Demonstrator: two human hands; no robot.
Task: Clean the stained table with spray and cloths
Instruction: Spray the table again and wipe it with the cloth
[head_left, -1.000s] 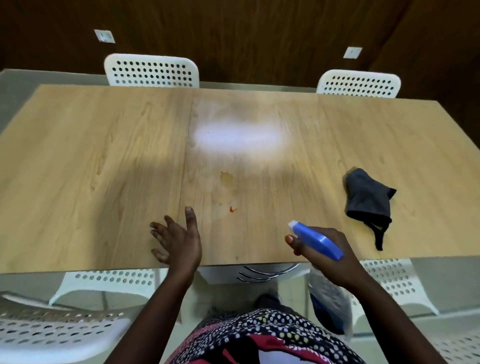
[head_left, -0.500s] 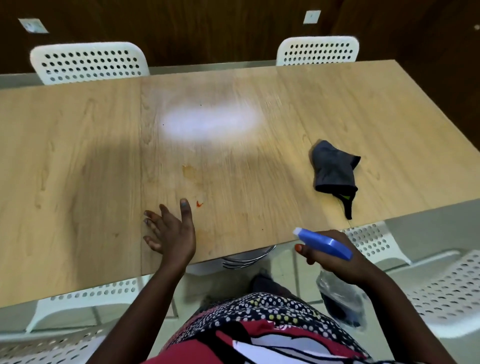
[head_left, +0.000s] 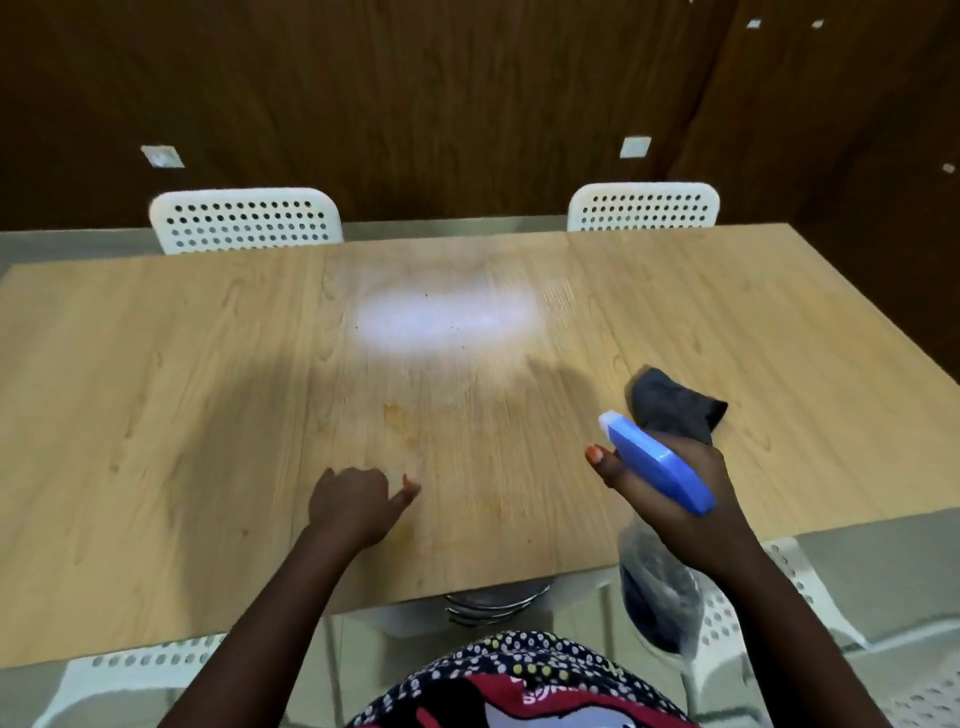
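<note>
Blue-topped spray bottle (head_left: 657, 467) in the right hand's (head_left: 670, 499) closed grip; left hand (head_left: 353, 501) curled, empty, on table (head_left: 156, 415).

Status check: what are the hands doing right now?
Right hand grips spray bottle. Left hand curled on table, empty. Cloth untouched. Stain unobstructed.
</note>
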